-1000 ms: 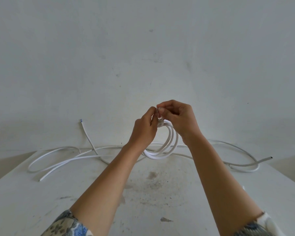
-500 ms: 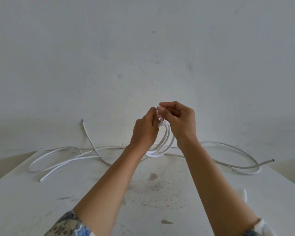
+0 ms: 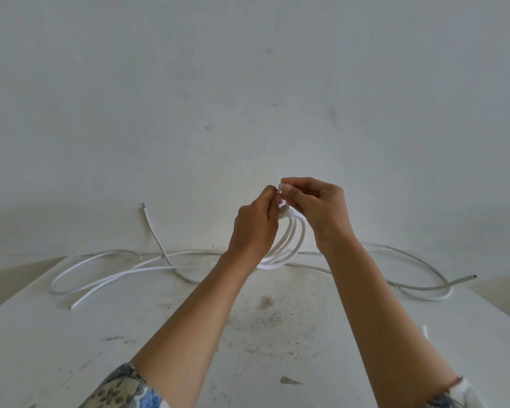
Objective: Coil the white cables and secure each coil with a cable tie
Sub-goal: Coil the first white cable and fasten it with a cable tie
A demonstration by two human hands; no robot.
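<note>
Now my left hand (image 3: pixel 255 228) and right hand (image 3: pixel 318 210) pinch the tie (image 3: pixel 280 190) atop the coil (image 3: pixel 290 245), over the bench's (image 3: pixel 71 348) far edge.

Head camera looks forward-down, close over table (image 3: pixel 71 348).

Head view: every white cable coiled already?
No: only one coil is held up by the left hand and right hand, while loose cables lie uncoiled across the table.
</note>
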